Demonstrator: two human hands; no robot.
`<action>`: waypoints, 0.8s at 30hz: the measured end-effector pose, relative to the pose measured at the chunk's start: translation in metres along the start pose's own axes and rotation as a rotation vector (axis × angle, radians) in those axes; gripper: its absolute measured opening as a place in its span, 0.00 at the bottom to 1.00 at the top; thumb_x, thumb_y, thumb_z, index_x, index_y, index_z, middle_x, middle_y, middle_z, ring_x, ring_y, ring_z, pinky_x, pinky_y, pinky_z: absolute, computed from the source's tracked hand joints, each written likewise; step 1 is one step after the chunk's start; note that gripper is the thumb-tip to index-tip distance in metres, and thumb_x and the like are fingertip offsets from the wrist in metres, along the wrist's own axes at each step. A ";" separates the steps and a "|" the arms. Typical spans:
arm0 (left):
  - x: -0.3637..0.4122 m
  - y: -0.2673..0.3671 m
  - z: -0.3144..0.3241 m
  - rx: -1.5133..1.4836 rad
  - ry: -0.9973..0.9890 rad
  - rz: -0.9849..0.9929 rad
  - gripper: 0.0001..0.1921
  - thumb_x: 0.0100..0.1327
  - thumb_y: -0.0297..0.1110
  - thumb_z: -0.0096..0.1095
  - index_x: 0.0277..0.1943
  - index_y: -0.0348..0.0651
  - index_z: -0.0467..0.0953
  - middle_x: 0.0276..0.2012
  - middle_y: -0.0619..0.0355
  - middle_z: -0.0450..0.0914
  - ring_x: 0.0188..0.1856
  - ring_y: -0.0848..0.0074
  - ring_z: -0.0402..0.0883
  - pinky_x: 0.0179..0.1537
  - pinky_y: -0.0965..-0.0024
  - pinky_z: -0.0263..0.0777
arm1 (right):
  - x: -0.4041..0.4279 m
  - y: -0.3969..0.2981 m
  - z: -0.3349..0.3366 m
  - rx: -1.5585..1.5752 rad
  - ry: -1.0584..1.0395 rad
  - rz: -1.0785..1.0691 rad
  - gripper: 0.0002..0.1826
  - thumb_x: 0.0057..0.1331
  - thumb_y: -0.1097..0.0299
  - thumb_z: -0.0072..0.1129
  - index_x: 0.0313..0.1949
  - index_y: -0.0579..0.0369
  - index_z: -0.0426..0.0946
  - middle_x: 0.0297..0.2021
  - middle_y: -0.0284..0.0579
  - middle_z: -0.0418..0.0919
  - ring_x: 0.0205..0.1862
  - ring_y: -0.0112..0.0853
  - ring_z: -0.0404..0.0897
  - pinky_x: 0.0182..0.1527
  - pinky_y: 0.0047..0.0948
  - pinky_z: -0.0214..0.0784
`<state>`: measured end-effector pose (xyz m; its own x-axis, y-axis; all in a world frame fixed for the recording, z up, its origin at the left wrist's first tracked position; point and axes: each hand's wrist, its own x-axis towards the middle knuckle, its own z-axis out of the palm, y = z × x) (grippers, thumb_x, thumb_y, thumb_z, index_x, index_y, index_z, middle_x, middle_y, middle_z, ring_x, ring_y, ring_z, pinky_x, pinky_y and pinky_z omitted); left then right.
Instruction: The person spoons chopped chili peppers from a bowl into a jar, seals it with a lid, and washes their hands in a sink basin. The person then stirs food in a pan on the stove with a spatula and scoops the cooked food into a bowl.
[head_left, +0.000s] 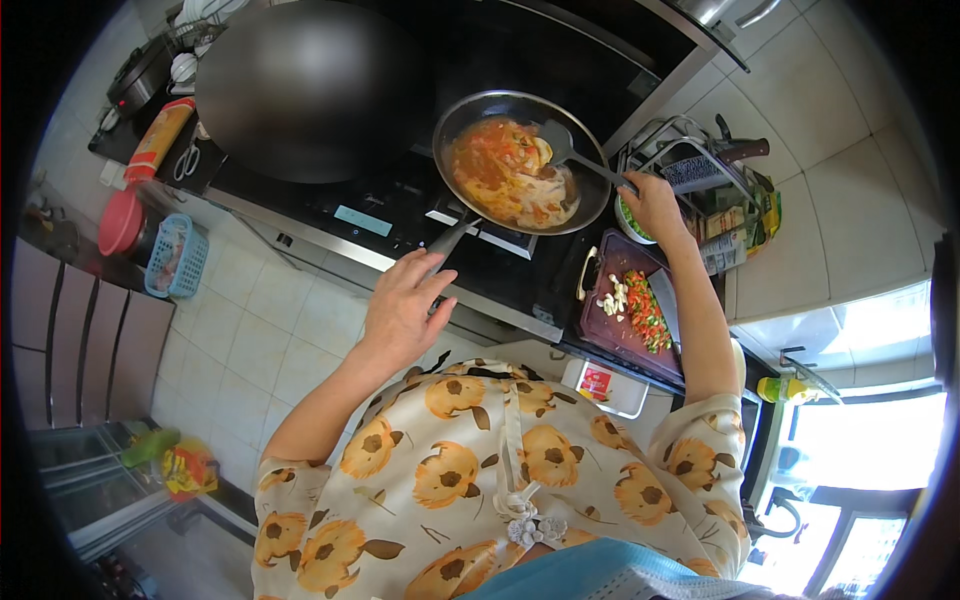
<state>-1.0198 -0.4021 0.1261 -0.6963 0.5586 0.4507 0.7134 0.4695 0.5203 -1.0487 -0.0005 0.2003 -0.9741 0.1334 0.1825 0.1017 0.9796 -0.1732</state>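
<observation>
A frying pan (596, 206) stands over the hob, holding an orange-red soupy mix (487, 165) with tomato-like pieces and pale yellow streaks. My right hand (652, 202) is closed on the handle of a dark grey spatula (592, 163), whose blade rests in the food at the pan's right. My left hand (411, 300) is at the pan handle (450, 241), fingers spread; whether it touches the handle is not plain. Right of the pan, a bowl (626, 223) of chopped greens is partly hidden by my right hand. Below it, chopped garlic (614, 298) and diced red and green peppers (646, 311) lie on a cutting board (611, 330).
A knife blade (664, 296) lies beside the peppers, near my right forearm. A metal rack (690, 139) with knives stands against the tiled wall. Scissors (187, 162) and an orange packet (161, 139) lie at the left counter. A blurred oval hides the left hob.
</observation>
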 end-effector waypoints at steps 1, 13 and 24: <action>0.000 0.000 0.001 0.014 0.005 0.003 0.16 0.55 0.30 0.70 0.48 0.40 0.81 0.55 0.50 0.77 0.62 0.55 0.72 0.59 0.55 0.69 | -0.004 -0.003 -0.001 0.004 -0.012 -0.018 0.17 0.63 0.64 0.61 0.48 0.61 0.80 0.39 0.61 0.82 0.44 0.54 0.80 0.49 0.46 0.72; 0.000 0.000 -0.003 0.059 -0.046 0.047 0.15 0.57 0.31 0.69 0.48 0.40 0.81 0.56 0.51 0.76 0.63 0.55 0.71 0.59 0.55 0.68 | -0.049 -0.027 -0.046 -0.142 0.053 -0.205 0.14 0.64 0.66 0.59 0.48 0.57 0.78 0.40 0.54 0.80 0.43 0.52 0.80 0.45 0.47 0.72; 0.004 -0.007 -0.003 0.051 -0.031 0.046 0.16 0.56 0.30 0.70 0.48 0.39 0.80 0.56 0.50 0.75 0.61 0.54 0.72 0.58 0.56 0.70 | -0.057 -0.015 -0.035 -0.153 0.038 -0.109 0.15 0.63 0.70 0.59 0.48 0.64 0.78 0.40 0.59 0.80 0.44 0.55 0.78 0.47 0.46 0.70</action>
<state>-1.0283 -0.4051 0.1261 -0.6603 0.6011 0.4502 0.7483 0.4765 0.4614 -0.9876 -0.0180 0.2260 -0.9729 0.0283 0.2293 0.0286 0.9996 -0.0019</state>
